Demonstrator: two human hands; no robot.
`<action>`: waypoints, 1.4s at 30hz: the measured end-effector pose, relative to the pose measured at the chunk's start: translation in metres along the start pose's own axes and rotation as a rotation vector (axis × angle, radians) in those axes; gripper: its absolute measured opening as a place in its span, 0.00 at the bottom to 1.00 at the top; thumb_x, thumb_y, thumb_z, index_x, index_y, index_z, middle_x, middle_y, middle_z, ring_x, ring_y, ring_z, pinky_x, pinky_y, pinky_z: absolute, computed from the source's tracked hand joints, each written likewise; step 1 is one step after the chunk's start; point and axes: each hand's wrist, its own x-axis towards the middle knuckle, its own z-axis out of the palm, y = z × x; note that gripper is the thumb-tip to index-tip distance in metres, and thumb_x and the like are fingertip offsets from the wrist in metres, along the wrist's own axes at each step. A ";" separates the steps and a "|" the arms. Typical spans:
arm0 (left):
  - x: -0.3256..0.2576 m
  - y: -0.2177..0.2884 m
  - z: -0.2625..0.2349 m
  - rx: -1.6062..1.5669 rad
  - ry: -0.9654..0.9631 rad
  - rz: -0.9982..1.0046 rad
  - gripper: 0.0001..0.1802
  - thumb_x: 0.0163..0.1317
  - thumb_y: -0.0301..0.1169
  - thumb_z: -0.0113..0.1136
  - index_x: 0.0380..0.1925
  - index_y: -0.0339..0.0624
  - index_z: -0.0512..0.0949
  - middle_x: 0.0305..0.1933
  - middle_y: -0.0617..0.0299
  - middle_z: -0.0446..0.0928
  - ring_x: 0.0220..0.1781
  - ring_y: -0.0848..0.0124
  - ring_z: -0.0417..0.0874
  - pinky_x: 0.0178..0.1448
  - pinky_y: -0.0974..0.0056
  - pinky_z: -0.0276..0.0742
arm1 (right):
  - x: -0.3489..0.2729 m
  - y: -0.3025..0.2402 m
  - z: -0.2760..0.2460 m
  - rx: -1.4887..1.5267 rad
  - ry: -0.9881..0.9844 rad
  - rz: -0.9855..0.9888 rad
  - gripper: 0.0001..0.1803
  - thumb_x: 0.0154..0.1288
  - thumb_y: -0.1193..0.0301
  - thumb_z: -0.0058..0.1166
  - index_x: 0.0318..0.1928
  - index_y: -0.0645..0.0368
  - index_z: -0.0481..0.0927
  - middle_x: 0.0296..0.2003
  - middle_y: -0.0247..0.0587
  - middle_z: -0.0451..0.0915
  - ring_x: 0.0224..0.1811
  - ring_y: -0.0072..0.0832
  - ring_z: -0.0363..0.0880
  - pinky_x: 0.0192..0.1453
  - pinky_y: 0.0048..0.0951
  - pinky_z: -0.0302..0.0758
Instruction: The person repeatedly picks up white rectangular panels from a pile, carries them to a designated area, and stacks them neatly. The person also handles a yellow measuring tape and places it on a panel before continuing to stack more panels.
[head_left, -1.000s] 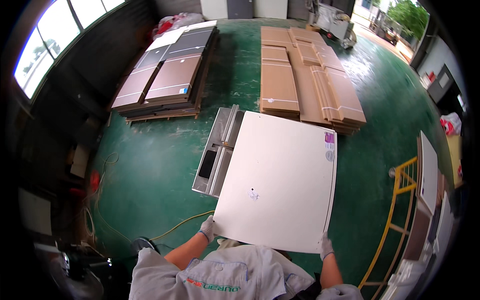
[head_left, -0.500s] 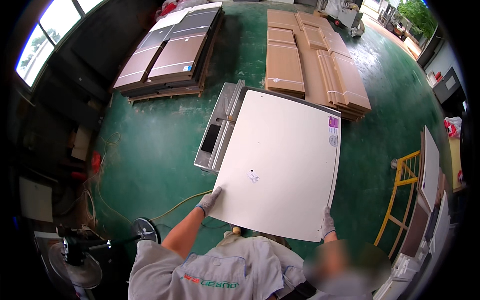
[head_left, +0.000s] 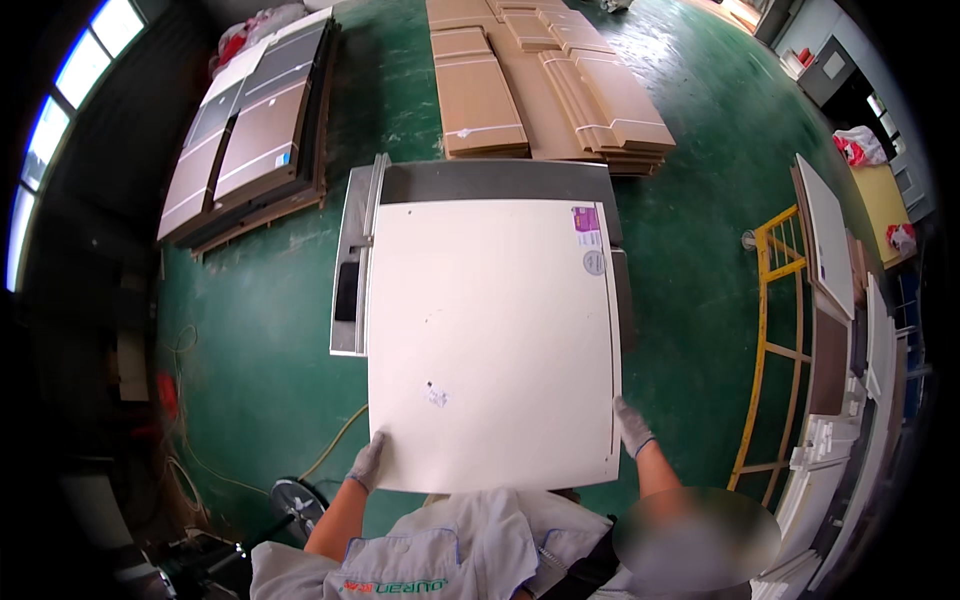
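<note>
A large white board lies flat in front of me, its far part over a dark grey machine table. Its near edge reaches my waist. My left hand, in a grey glove, grips the board at the near left corner, with the fingers partly hidden beneath. On the opposite side my gloved right hand holds the right edge, a little above the near corner. Along the board's left side runs a silver rail. A purple label and a round grey sticker are on its far right.
Stacks of brown panels stand ahead, and a pallet of dark and brown boards at the far left. A yellow-framed trolley is on the right beside leaning boards. A hose and a round black disc are at the lower left.
The board has turned square to the table and come nearer me, baring more grey tabletop beyond its far edge. Both hands keep hold of it. My view has swung right.
</note>
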 end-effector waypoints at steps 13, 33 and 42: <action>0.012 0.025 -0.031 -0.003 -0.004 -0.238 0.32 0.76 0.54 0.54 0.69 0.44 0.71 0.68 0.64 0.77 0.66 0.68 0.79 0.70 0.54 0.73 | 0.360 -0.206 0.024 0.612 0.256 -0.159 0.26 0.63 0.57 0.71 0.54 0.62 0.83 0.49 0.44 0.84 0.42 0.34 0.84 0.49 0.39 0.82; 0.179 0.362 0.247 1.675 0.309 1.221 0.16 0.67 0.32 0.50 0.47 0.34 0.79 0.47 0.48 0.80 0.50 0.54 0.82 0.56 0.46 0.77 | 0.177 -0.288 0.294 -0.875 0.278 -1.384 0.22 0.68 0.66 0.54 0.60 0.60 0.79 0.60 0.49 0.80 0.66 0.47 0.75 0.74 0.51 0.66; 0.150 0.494 0.019 1.112 1.008 1.075 0.06 0.71 0.33 0.52 0.39 0.44 0.76 0.37 0.44 0.83 0.41 0.45 0.87 0.45 0.43 0.83 | 0.174 -0.294 0.301 -0.963 0.446 -1.109 0.25 0.70 0.65 0.53 0.64 0.62 0.76 0.67 0.53 0.72 0.74 0.50 0.63 0.81 0.56 0.52</action>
